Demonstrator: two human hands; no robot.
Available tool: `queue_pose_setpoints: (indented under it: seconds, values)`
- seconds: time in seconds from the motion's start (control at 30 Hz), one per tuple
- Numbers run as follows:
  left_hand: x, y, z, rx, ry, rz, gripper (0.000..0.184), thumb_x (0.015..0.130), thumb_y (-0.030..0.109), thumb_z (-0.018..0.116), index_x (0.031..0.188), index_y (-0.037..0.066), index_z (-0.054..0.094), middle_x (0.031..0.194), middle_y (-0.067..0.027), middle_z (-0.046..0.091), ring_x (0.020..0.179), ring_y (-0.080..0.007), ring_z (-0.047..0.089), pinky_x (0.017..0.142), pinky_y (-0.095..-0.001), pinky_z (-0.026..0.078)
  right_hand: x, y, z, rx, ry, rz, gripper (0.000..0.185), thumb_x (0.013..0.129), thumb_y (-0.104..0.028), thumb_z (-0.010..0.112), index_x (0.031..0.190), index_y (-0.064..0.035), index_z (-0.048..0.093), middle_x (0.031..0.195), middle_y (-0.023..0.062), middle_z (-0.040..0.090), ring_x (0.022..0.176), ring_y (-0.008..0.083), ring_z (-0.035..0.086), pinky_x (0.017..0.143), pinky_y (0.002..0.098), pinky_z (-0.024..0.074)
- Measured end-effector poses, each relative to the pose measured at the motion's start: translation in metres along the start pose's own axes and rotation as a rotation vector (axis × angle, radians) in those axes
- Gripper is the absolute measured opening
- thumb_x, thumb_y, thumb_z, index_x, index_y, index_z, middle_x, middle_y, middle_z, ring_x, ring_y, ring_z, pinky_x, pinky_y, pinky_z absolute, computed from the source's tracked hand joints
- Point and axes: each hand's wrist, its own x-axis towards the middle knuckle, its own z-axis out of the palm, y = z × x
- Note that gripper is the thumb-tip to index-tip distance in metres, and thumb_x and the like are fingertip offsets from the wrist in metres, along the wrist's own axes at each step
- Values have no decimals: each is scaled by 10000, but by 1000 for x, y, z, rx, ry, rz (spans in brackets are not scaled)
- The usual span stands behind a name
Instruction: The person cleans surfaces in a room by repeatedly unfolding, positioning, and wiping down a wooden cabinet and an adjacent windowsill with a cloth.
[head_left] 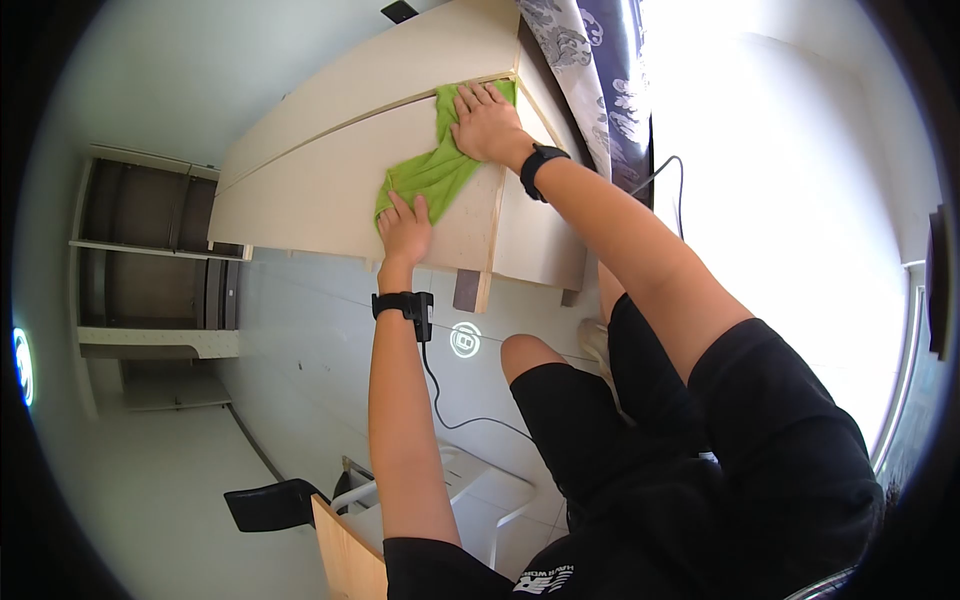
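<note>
Fingers of your right hand (488, 125) lie extended on a green cloth (430, 175), above the middle of the frame; the hand is spread flat, not clenched. Your left hand (406, 230), lower and further left, rests its loosely parted fingers on the cloth's lower-left end; you have neither hand balled into a fist. The cloth runs slantwise between your hands, wrinkled, on the pale surface of a wooden unit (320, 190), its upper end at the unit's raised edging.

A black band (540, 170) circles your right wrist. On your left wrist you wear a black strap with a small device (407, 307), and a thin cable (437, 405) trails from it towards your dark shorts (570, 420).

Beyond the unit, a patterned curtain (625, 100) hangs at the upper right of centre. Shelving (160, 247) with dark compartments stands at the left of the frame. Below your left forearm's side, at lower left, you have a black chair back (270, 505) beside a light wooden board (350, 555), above the pale floor (310, 320).
</note>
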Motion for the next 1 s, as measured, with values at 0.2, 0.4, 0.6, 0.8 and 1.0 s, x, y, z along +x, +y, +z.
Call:
queue_pose_setpoints:
  seconds: [0.2, 0.4, 0.6, 0.8, 1.0]
  values:
    - [-36, 15, -8, -9, -38, 363, 666, 1041, 349, 267, 1496, -106, 91, 1397, -327, 362, 1335, -474, 275, 1161, -506, 145, -20, 3, -6, 119, 58, 92, 629, 979, -326, 294, 1474, 61, 304, 1578, 167, 259, 1483, 282, 168, 1215, 415, 72]
    - [-89, 90, -7, 122, 22, 580, 569, 964, 189, 454, 1405, -139, 304, 1339, -308, 420, 1269, -467, 372, 1140, -509, 241, -35, 12, 6, 247, 172, 115, 601, 944, -264, 391, 1437, 79, 356, 1563, 173, 280, 1485, 286, 160, 1210, 407, 146]
    - [-125, 140, 2, 340, 203, 614, 589, 859, 112, 585, 1350, -145, 386, 1298, -279, 475, 1272, -424, 406, 1129, -493, 288, -60, 33, 10, 346, 312, 18, 526, 934, -217, 486, 1358, 92, 448, 1516, 183, 354, 1452, 307, 255, 1127, 369, 359]
    - [-150, 146, 20, 185, 314, 511, 515, 875, 81, 567, 1330, -118, 429, 1310, -264, 492, 1275, -433, 414, 1092, -504, 322, -82, 51, 15, 440, 427, -105, 443, 923, -155, 515, 1271, 118, 501, 1471, 214, 409, 1356, 327, 421, 1017, 382, 484]
    - [-139, 134, 7, -72, 438, 408, 374, 878, -1, 571, 1247, -27, 513, 1092, -200, 641, 1014, -376, 614, 827, -424, 521, -92, 69, 10, 660, 493, -212, 427, 860, -37, 572, 1287, -26, 547, 1407, 168, 467, 1122, 345, 585, 928, 405, 519]
